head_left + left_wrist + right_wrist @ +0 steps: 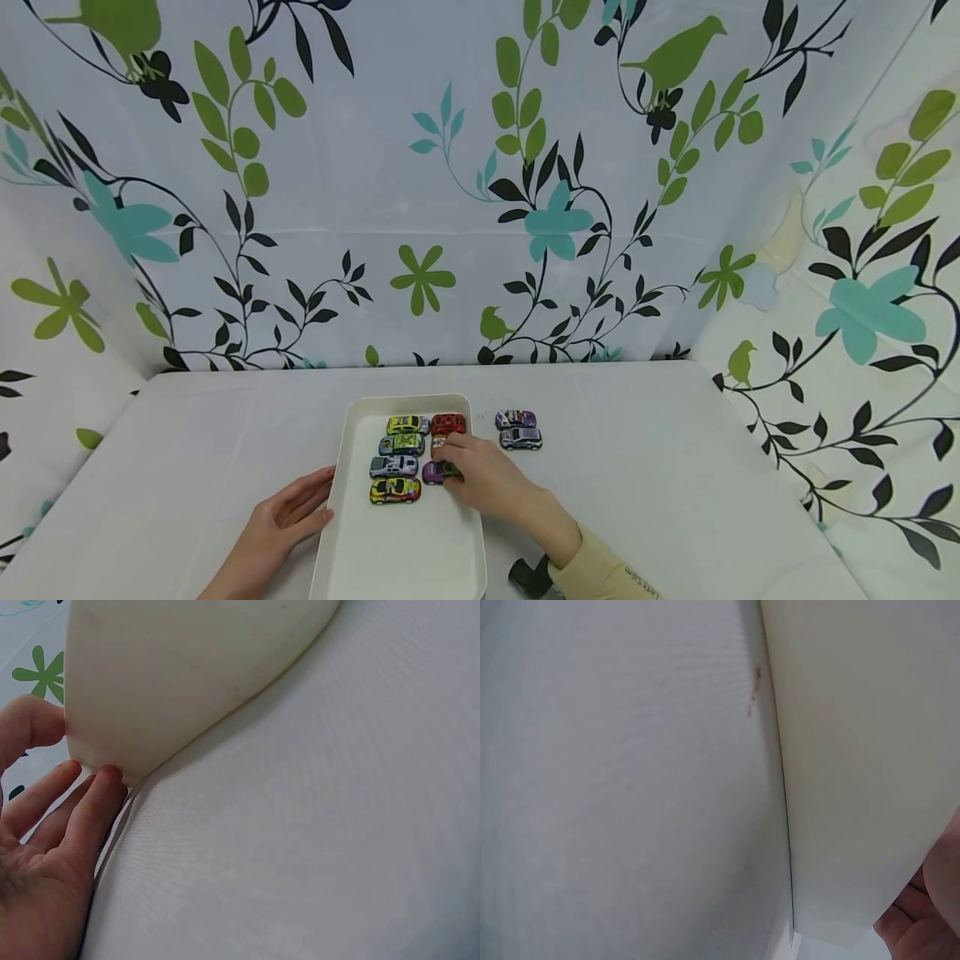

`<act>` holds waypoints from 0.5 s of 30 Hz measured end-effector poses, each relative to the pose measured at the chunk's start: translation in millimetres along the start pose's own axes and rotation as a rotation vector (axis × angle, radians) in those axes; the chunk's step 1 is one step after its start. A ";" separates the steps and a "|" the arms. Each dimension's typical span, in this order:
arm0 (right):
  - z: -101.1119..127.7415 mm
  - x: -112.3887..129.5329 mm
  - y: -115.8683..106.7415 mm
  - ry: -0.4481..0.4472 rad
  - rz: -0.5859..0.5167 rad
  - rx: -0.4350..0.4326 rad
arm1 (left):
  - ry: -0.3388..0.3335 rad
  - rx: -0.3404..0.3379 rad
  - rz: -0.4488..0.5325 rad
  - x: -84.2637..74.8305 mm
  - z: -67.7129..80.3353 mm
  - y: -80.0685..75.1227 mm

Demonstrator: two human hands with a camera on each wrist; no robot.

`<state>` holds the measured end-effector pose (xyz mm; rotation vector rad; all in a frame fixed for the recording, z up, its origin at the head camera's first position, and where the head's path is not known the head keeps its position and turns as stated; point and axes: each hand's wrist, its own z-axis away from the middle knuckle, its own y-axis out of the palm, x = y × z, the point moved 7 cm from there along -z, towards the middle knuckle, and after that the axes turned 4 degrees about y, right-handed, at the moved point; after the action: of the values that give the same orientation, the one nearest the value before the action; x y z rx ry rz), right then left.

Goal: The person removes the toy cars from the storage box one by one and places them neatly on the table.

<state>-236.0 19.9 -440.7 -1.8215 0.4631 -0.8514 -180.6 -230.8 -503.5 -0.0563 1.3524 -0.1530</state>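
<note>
A white tray (405,550) lies on the table with small toy cars inside it. My left hand (287,521) touches the tray's left side with relaxed, mostly straight fingers; the left wrist view shows its fingertips (109,774) against the outer wall. Over the tray's right rim reaches my right hand (483,477), its fingers curled onto a purple toy car (432,473), partly covered by them. Behind that car are an orange car (437,443), also half hidden, and a red car (448,424). Only part of the right hand (922,926) shows in the right wrist view.
Left of these, a column of several cars runs from a yellow one (405,425) to a yellow-and-red one (395,491). Outside the tray to the right sit a purple-and-white car (516,419) and a silver car (521,438). A black object (529,577) is by the right wrist.
</note>
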 end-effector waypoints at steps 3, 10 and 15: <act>0.3 -0.1 0.2 -0.006 -0.010 0.001 | -0.001 0.000 -0.005 0.0 0.5 0.1; 2.3 1.1 -2.3 -0.035 -0.051 -0.028 | 0.004 -0.002 -0.005 -1.7 0.4 0.1; 3.4 2.9 -4.1 -0.044 -0.083 -0.033 | -0.001 0.000 -0.009 -0.9 1.0 -0.3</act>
<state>-231.8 21.8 -436.8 -1.8973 0.3782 -0.8626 -179.9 -231.0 -502.4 -0.0625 1.3518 -0.1605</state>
